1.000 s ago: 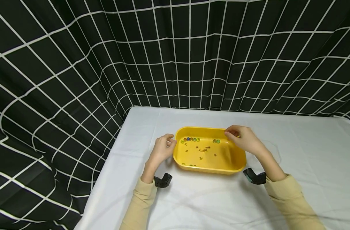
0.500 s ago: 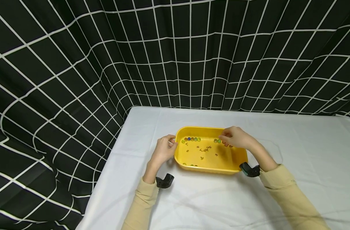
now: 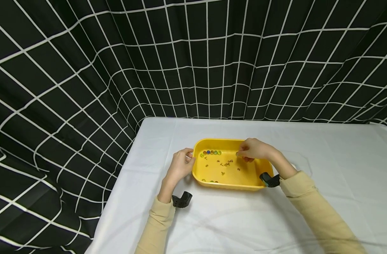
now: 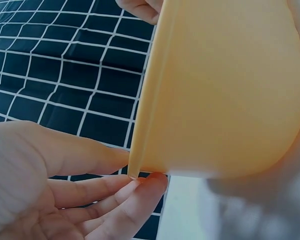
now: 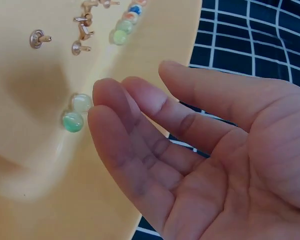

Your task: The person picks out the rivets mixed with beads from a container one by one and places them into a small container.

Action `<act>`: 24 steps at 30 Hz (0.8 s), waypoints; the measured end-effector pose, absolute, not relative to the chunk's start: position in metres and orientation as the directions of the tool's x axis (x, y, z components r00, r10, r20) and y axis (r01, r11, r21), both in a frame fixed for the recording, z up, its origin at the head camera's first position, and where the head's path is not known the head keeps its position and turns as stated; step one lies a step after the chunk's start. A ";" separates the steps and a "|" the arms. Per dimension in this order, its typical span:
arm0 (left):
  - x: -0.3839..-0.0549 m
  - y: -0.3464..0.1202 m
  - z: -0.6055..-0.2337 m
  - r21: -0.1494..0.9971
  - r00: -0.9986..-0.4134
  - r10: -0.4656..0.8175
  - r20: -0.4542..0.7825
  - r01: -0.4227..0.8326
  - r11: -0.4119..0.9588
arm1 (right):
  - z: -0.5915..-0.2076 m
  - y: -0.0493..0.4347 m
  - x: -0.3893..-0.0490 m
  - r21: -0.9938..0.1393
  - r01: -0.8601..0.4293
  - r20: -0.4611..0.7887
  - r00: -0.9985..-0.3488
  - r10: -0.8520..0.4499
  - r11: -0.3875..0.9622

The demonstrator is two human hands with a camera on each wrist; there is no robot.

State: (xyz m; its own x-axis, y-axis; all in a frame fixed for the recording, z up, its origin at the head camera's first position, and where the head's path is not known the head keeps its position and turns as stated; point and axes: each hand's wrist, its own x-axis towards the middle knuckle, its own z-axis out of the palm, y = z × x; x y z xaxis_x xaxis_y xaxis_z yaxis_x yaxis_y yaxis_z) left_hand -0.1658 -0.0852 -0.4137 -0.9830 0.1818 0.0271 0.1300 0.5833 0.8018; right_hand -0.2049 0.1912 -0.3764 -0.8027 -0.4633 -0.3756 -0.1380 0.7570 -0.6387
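Note:
A yellow plastic tub (image 3: 228,176) stands on the white-covered table. At its left end, my left hand (image 3: 179,165) pinches the rim between thumb and fingers, seen close in the left wrist view. My right hand (image 3: 255,149) reaches over the back right of the tub, fingers loosely bent and thumb apart. The right wrist view shows nothing between them. Beside the fingertips lie a pale marble (image 5: 82,102) and a green marble (image 5: 73,121). Several small brass-coloured pins with round heads (image 3: 227,163) are scattered across the tub floor.
A row of several coloured marbles (image 3: 212,152) lines the tub's back left wall. A few more marbles (image 3: 211,181) sit by the front wall, partly hidden. Behind the table (image 3: 168,132) hangs a black curtain (image 3: 209,70) with a white grid.
My right hand has moved left along the tub's back wall, from the right rim to above the marble pair. The left hand keeps its place at the left rim.

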 end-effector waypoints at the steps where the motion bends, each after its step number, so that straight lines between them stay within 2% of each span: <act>1: -0.166 -0.085 -0.414 0.803 -0.983 0.180 0.028 0.129 0.582 | -0.377 0.191 -0.206 -0.639 -0.136 -0.384 -0.797 -0.467 0.757; 14: -0.166 -0.086 -0.415 0.800 -0.983 0.185 0.022 0.128 0.587 | -0.383 0.188 -0.212 -0.635 -0.112 -0.448 -0.753 -0.483 0.764; 24: -0.167 -0.087 -0.416 0.801 -0.982 0.189 0.012 0.123 0.586 | -0.387 0.188 -0.213 -0.672 -0.067 -0.469 -0.732 -0.494 0.737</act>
State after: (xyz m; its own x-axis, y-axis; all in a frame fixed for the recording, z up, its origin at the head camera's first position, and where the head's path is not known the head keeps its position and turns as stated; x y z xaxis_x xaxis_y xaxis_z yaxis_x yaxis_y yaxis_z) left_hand -0.1669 -0.0873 -0.4160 -0.9819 0.1892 0.0121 0.1227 0.5858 0.8011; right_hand -0.2135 0.1881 -0.3874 -0.7322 -0.4939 -0.4689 -0.0666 0.7371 -0.6725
